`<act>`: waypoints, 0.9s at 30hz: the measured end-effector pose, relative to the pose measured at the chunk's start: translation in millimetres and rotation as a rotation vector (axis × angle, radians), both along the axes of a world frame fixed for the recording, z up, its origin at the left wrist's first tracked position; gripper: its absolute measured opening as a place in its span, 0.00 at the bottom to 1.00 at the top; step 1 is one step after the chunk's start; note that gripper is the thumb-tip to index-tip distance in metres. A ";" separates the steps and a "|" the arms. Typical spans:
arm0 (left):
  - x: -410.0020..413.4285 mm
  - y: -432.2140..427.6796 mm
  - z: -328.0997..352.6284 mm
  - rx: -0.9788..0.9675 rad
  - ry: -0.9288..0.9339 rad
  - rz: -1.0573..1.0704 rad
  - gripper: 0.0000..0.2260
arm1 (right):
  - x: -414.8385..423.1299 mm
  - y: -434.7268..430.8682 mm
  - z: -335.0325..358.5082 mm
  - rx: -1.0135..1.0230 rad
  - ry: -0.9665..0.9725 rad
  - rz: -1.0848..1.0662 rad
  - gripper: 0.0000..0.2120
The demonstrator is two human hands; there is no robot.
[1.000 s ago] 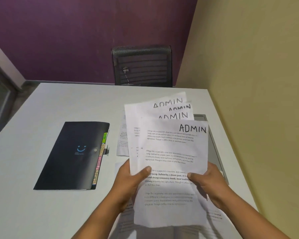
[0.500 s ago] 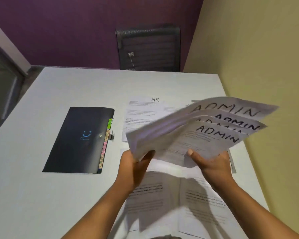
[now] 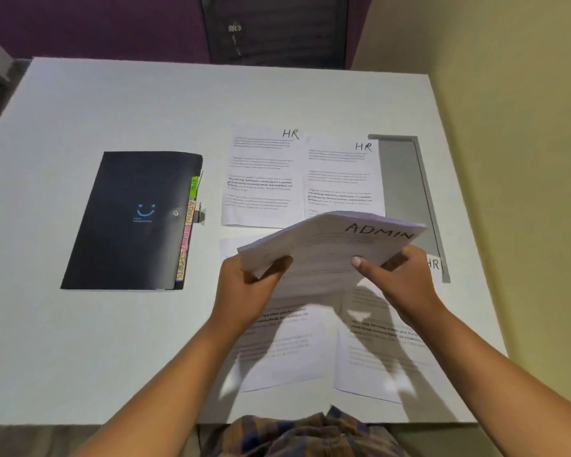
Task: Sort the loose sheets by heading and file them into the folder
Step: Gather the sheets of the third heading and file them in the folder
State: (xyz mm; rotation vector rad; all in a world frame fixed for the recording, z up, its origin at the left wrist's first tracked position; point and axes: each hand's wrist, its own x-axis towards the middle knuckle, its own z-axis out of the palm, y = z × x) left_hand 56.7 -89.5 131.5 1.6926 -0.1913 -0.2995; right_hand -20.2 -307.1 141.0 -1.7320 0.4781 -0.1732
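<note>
Head view: both hands hold the ADMIN stack (image 3: 330, 249) tilted above the table (image 3: 112, 110), toward its near right corner. The left hand (image 3: 244, 291) grips the stack's left edge, thumb curled over the top and fingers hidden beneath. The right hand (image 3: 406, 285) pinches the right side, thumb pressed flat on the top sheet and fingers underneath. The dark folder (image 3: 129, 222) lies closed toward the left edge, coloured tabs along its right side. Two HR sheets (image 3: 261, 179) lie flat side by side beyond the hands, and two more sheets (image 3: 277, 351) lie at the near edge under them.
</note>
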 end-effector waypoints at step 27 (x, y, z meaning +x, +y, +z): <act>-0.6 68.8 -52.0 0.268 0.168 -0.027 0.06 | 28.7 16.2 -8.2 0.052 0.019 -0.086 0.08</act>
